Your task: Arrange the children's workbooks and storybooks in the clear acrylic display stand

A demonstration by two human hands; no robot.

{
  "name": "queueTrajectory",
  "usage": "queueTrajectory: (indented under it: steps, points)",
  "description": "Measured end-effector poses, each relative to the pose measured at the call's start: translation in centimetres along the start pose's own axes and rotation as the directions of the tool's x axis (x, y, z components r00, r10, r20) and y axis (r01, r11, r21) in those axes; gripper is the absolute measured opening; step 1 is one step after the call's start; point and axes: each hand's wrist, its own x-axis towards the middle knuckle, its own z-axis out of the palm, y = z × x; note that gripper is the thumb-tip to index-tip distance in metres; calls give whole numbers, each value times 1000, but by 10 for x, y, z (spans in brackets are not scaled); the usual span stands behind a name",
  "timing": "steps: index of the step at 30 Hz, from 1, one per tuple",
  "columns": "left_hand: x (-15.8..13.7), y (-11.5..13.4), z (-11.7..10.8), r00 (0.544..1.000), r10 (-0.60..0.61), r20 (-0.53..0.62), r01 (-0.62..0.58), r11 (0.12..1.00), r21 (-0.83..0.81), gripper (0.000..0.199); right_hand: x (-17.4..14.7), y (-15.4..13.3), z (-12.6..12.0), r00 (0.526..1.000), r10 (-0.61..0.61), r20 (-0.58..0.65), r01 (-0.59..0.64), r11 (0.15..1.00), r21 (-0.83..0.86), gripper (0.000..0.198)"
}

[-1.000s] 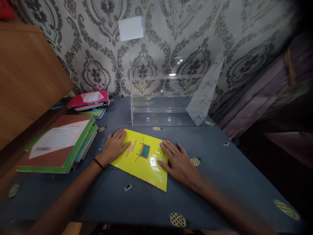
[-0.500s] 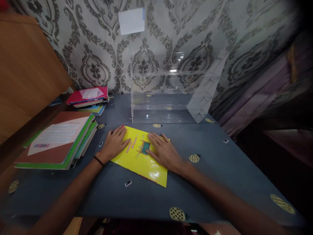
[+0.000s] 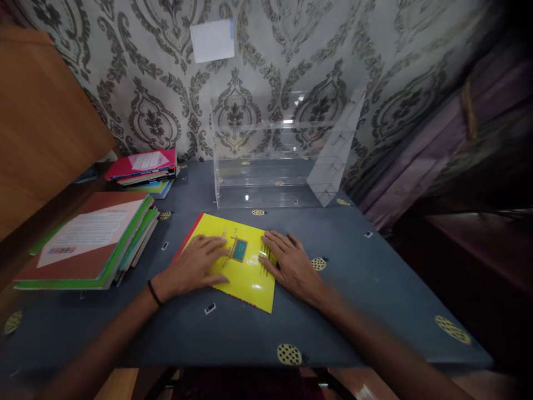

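From my head view I have the yellow book (image 3: 245,283) lying flat on the blue-grey tabletop (image 3: 353,305), turned at a slant, with a red strip along its left edge and a small green chalkboard printed on the cover; it sits in front of the clear rack (image 3: 331,161), apart from it.

My left hand (image 3: 197,262) is open, palm down, its fingers stretched across the left part of the cover; I cannot tell whether the whole palm touches; a dark band (image 3: 154,293) circles that wrist. My right hand (image 3: 291,265) is also open, laid over the book's right edge, fingertips and thumb on the cover; neither hand is closed around anything.

To the left I see a large stack of books (image 3: 91,239), a brown cover with a pale panel uppermost; behind it is a smaller pile (image 3: 144,166) topped in pinkish red; a wooden panel (image 3: 50,122) stands beyond them; a white paper (image 3: 212,40) is on the patterned wall (image 3: 156,116); a purplish curtain (image 3: 433,155) hangs at right.
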Motion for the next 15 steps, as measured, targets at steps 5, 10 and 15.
queueTrajectory:
  steps: [5, 10, 15]
  points:
    - [-10, 22, 1, 992, 96, 76, -100, 994, 45, 67, 2, 1, -2, 999, -9, -36, 10, 1000, 23, 45]
    - [-17, 20, 12, 984, 178, 22, -179, 963, 202, 55, 3, 0, -6, 999, -16, -28, 17, 999, 48, 44]
    - [-20, 22, 13, 963, 246, -107, -214, 946, 244, 30, 3, 1, -10, 998, -12, -56, 17, 996, 91, 44]
